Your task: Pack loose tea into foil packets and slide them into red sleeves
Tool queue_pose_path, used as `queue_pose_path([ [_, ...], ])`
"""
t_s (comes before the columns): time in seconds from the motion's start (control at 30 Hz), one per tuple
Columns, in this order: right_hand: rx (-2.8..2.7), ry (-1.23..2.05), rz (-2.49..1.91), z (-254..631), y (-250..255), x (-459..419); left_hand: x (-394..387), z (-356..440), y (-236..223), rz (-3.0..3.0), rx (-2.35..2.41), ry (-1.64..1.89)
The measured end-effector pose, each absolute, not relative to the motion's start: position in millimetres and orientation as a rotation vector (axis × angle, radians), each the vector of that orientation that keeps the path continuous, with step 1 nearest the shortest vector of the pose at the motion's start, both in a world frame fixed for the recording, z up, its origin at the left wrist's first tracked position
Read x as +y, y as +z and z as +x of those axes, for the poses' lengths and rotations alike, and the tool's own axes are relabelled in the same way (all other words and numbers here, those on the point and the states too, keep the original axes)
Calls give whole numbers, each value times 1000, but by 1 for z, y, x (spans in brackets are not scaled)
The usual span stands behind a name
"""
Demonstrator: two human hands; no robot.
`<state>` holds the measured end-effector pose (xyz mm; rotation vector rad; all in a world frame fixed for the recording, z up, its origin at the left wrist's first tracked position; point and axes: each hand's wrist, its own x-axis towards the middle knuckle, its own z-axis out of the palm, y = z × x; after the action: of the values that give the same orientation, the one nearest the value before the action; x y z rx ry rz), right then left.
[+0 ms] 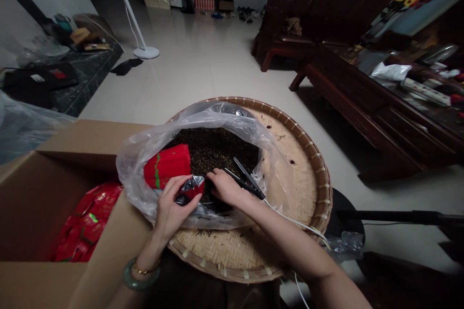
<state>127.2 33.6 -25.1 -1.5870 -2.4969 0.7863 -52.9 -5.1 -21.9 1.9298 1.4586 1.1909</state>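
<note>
My left hand (174,205) grips a small red foil pouch (197,187) between thumb and fingers; its silvery inner side shows at the top. Close beside it, my right hand (224,186) has its fingers curled together over dark loose tea leaves (221,147), and whatever they pinch is hidden. The leaves fill a clear plastic bag (134,159) with its mouth spread wide. A stack of flat red packets (168,164) lies on the leaves at the left. Just right of my right hand rests a black hair straightener (253,188), its jaws apart.
The bag sits on a round woven bamboo tray (308,174) with scattered leaf bits. At left, an open cardboard box (90,133) holds several red sealed packets (90,222). A white cord (290,221) crosses the tray. Dark wooden furniture (380,111) stands at right.
</note>
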Motion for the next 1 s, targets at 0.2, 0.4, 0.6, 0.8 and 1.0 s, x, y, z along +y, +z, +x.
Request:
queue_pose_path([
  [0.2,-1682,1265,-1449,141,-27,33,-5,-53,-23,1908,1447,1188],
  [0.4,-324,2079,-988,158,-19,20,-5,-49,-23,1911,1432,1188],
  [0.6,-31,2151,-739,159,-9,0,-6,-47,-23,1936,1402,1182],
  [0.8,3,2187,-751,156,-15,-9,-6,-45,-21,1975,1387,1198],
  [1.0,-2,2160,-793,157,-13,-8,-7,-43,-18,1985,1386,1184],
])
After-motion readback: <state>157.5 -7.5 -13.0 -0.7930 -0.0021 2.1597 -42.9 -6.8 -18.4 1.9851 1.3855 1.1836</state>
